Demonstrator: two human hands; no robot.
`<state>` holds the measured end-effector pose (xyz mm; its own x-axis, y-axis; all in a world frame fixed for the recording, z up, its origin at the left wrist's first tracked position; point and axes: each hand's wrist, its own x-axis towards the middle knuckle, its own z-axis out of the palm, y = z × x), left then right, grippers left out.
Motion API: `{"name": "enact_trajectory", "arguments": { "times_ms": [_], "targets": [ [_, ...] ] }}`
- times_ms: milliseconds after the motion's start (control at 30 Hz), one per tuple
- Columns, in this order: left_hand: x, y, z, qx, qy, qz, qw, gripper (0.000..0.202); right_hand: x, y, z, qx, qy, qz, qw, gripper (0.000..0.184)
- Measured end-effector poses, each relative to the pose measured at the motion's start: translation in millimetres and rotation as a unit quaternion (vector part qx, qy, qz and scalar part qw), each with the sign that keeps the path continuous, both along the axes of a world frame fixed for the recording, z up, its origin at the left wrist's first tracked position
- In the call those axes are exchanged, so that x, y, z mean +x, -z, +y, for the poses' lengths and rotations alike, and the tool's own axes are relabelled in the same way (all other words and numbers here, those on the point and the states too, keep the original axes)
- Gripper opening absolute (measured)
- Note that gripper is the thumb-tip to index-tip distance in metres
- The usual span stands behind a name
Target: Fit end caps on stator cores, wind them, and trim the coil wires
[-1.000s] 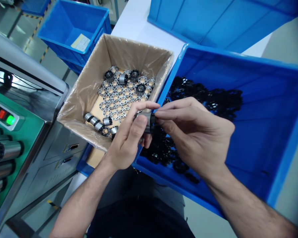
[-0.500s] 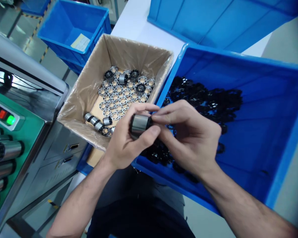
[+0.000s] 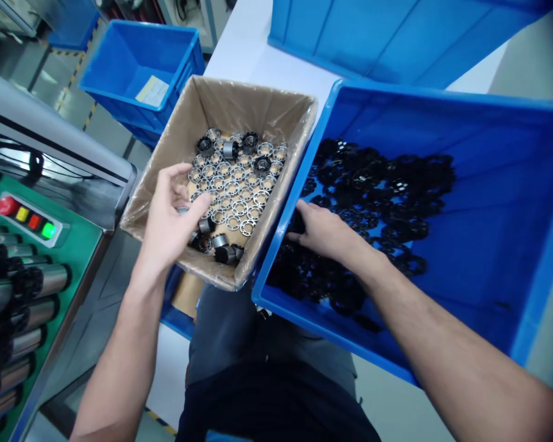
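White tabletop [image 3: 253, 58] forms the work surface. To its left stands a green-topped machine bench [image 3: 83, 205] carrying silver metal cylinders with black ends [image 3: 50, 279] and a grey control panel [image 3: 32, 219] with a red button and a lit green lamp. Behind, an open blue plastic crate [image 3: 120, 73] contains a pale paper sheet [image 3: 153, 92].

Two containers stand side by side: a brown cardboard box lined with clear plastic film [image 3: 253, 98], and, to its right, a large open blue plastic bin [image 3: 470, 276].

Left hand [image 3: 170, 209]: positioned over the near left part of the box. Fingers are curved and stand apart from the thumb — the grip is released. Inside the box lie thin silver metal rings [image 3: 233, 187], with short silver-and-black cylinders [image 3: 230, 150] among and beside them.

Right hand [image 3: 320, 230]: lowered into the bin at its left wall, fingertips among the piled black ring-shaped parts [image 3: 410, 178]. Fingertips are obscured — whether they grasp a part cannot be told.
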<state>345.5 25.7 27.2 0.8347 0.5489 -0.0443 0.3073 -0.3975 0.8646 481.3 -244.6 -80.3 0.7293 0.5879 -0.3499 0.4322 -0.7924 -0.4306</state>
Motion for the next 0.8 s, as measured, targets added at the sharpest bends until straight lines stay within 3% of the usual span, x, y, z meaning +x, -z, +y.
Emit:
{"name": "enact_trajectory", "arguments": {
  "times_ms": [67,133,233,300,367,533,600,700,800],
  "targets": [
    [5.2,0.6,-29.5,-0.191,-0.003,-0.058,0.980,0.060,2.7,-4.8,-1.2,0.001,0.004,-0.013,1.000,0.057],
    [8.8,1.2,-54.9,-0.334,-0.017,-0.085,0.939,0.048,8.8,-12.5,-4.5,0.008,0.021,-0.041,0.999,0.043],
    [11.6,0.2,-80.0,-0.469,-0.049,-0.074,0.878,0.027,20.4,-23.6,-12.2,0.031,0.045,-0.083,0.995,0.037],
    [11.8,-1.7,-87.1,-0.511,-0.049,-0.053,0.856,0.017,27.5,-29.4,-18.3,0.062,0.061,-0.101,0.991,0.039],
    [10.8,-3.5,-88.8,-0.514,-0.023,-0.045,0.856,0.023,31.8,-35.7,-23.7,0.121,0.088,-0.108,0.983,0.037],
    [5.8,-1.4,-90.0,-0.451,0.030,-0.060,0.890,0.076,18.7,-67.2,-23.1,0.314,0.185,-0.045,0.930,0.020],
    [4.1,2.1,-92.6,-0.418,0.032,-0.082,0.904,0.074,4.9,-82.9,-17.7,0.404,0.172,0.023,0.898,0.019],
    [1.3,6.7,-95.9,-0.371,0.085,-0.107,0.918,0.049,-15.7,-98.4,-9.4,0.490,0.106,0.114,0.858,0.034],
    [-2.5,6.3,-96.9,-0.309,0.151,-0.123,0.931,0.038,-27.1,-100.7,-3.7,0.527,0.054,0.157,0.833,0.022]
  ]
}}
